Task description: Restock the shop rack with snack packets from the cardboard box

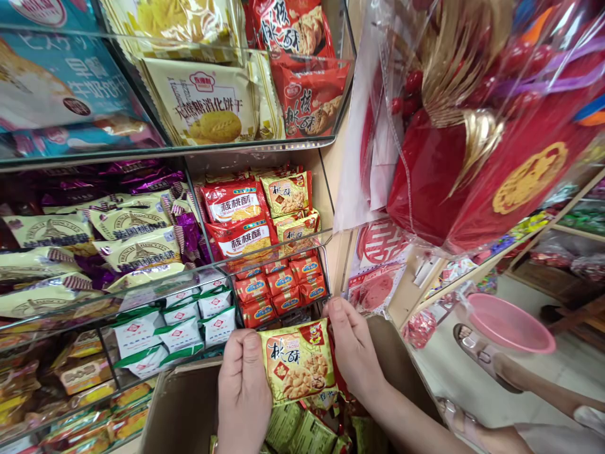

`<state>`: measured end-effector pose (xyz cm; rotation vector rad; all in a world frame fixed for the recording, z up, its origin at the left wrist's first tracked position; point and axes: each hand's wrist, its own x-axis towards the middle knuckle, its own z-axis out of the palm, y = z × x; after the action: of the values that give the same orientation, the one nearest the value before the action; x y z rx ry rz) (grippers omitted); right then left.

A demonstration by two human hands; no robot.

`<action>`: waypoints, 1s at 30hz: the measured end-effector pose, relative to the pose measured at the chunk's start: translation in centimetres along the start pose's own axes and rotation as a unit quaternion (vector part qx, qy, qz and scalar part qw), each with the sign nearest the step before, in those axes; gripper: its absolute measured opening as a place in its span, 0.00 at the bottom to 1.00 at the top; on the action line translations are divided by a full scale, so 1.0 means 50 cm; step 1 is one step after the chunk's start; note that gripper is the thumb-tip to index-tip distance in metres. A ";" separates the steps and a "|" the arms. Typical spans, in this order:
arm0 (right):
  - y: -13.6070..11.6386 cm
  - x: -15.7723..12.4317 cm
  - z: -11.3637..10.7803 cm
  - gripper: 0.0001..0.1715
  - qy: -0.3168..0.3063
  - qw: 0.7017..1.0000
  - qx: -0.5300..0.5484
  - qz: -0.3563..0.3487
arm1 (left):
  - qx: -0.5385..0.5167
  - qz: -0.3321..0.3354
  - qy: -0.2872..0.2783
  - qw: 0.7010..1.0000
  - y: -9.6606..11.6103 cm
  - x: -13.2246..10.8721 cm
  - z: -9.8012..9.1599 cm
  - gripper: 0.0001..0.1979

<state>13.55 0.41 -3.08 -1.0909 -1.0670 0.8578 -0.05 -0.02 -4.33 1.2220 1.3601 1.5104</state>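
**Yellow packet (297, 364) gripped over the cardboard box (179, 403)**

It looks light and slippery, its contents probably crumbly; side edges suit holding. Left hand (243, 391) and right hand (355, 353) pinch those edges, fingers closed. Inside the box lie more packets (312, 435); beyond it, the shelf (334, 154) holds red packs (236, 202).

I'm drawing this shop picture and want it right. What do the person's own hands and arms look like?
The left hand and right hand wear no gloves, and the thumbnails look short. The right forearm is bare: no sleeve, watch or bracelet shows. I see no rings, but some fingers are hidden. The left forearm is out of the picture.
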 end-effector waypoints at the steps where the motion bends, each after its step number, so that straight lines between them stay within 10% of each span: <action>1: -0.005 -0.003 0.000 0.24 -0.004 1.000 0.002 0.001 | -0.011 -0.002 0.006 1.000 0.004 -0.003 0.000 0.15; 30: -0.031 -0.012 0.005 0.21 -0.017 0.997 0.009 -0.070 | -0.043 0.045 0.040 0.997 0.052 -0.004 -0.005 0.17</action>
<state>13.20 -0.49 -1.71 -0.9763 -1.1480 0.7748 -0.08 -0.70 -1.80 1.1945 1.2916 1.6796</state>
